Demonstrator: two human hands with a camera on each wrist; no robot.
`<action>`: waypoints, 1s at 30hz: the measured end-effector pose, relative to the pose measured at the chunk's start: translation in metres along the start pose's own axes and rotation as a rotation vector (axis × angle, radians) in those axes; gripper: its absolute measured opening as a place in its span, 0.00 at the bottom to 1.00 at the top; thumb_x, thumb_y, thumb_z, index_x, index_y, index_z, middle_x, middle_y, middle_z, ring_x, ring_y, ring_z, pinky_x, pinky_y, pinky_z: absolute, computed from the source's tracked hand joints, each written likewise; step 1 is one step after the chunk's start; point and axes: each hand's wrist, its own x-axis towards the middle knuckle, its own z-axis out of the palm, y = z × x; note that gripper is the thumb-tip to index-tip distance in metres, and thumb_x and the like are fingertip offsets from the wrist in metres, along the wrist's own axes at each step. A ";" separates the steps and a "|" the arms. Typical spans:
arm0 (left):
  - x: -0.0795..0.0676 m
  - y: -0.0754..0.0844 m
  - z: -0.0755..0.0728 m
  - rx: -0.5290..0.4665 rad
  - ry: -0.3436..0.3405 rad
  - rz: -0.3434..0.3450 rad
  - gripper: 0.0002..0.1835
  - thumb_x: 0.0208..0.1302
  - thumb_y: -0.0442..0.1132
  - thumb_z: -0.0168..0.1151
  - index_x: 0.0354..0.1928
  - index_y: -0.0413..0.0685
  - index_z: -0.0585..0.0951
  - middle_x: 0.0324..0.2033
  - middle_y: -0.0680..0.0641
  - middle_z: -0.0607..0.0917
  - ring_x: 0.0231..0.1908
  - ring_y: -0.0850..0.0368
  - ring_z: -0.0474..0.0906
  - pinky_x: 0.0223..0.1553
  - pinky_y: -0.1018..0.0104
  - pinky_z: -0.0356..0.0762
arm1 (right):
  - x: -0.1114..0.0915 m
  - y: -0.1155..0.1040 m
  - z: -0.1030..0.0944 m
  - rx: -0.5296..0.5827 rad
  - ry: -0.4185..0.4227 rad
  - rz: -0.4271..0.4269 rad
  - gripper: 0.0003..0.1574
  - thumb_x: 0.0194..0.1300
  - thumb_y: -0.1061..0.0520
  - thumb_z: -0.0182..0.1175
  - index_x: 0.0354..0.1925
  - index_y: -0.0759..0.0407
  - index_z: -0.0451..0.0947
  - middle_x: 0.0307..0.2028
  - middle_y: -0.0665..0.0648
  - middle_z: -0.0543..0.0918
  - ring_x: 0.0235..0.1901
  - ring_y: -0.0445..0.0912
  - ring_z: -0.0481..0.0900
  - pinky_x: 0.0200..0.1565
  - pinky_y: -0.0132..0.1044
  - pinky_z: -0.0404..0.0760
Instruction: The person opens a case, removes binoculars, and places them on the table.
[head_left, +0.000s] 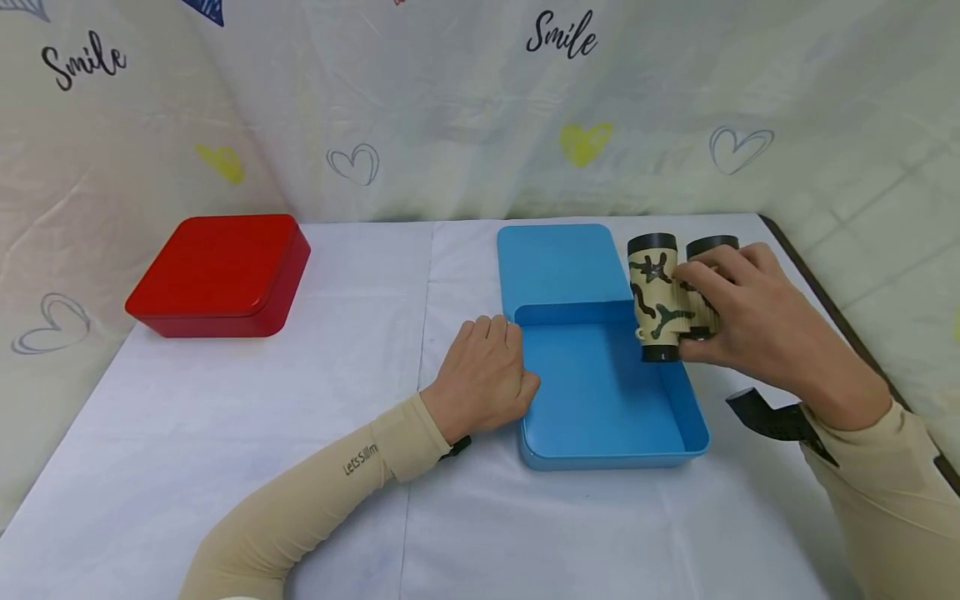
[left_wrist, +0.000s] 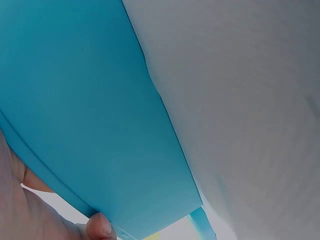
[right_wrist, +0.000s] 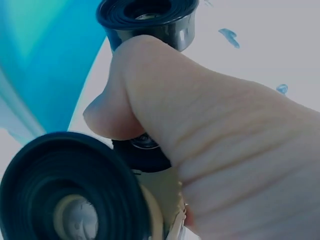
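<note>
A blue box (head_left: 607,392) stands with its lid (head_left: 562,262) folded back behind it, and its inside shows bare. My left hand (head_left: 483,375) grips the box's left rim, and in the left wrist view the fingertip (left_wrist: 101,226) lies against the blue side wall (left_wrist: 95,115). Over the box's right rim, camouflage binoculars (head_left: 654,296) with black ends are held upright by my right hand (head_left: 742,312). The right wrist view looks onto a black eyecup (right_wrist: 75,185), with the thumb (right_wrist: 115,110) across the middle between the barrels.
A closed red box (head_left: 217,275) lies at the back left of the white-covered table (head_left: 360,292). Behind the table hangs a printed cloth (head_left: 450,108). The table's dark right edge (head_left: 825,304) runs close beside my right hand.
</note>
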 end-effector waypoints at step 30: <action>-0.001 -0.001 0.001 0.000 -0.001 0.007 0.13 0.56 0.42 0.55 0.22 0.51 0.62 0.22 0.52 0.50 0.23 0.58 0.44 0.28 0.67 0.42 | -0.006 0.051 0.013 -0.083 0.083 -0.031 0.54 0.22 0.58 0.87 0.53 0.65 0.77 0.46 0.72 0.78 0.48 0.70 0.71 0.45 0.67 0.71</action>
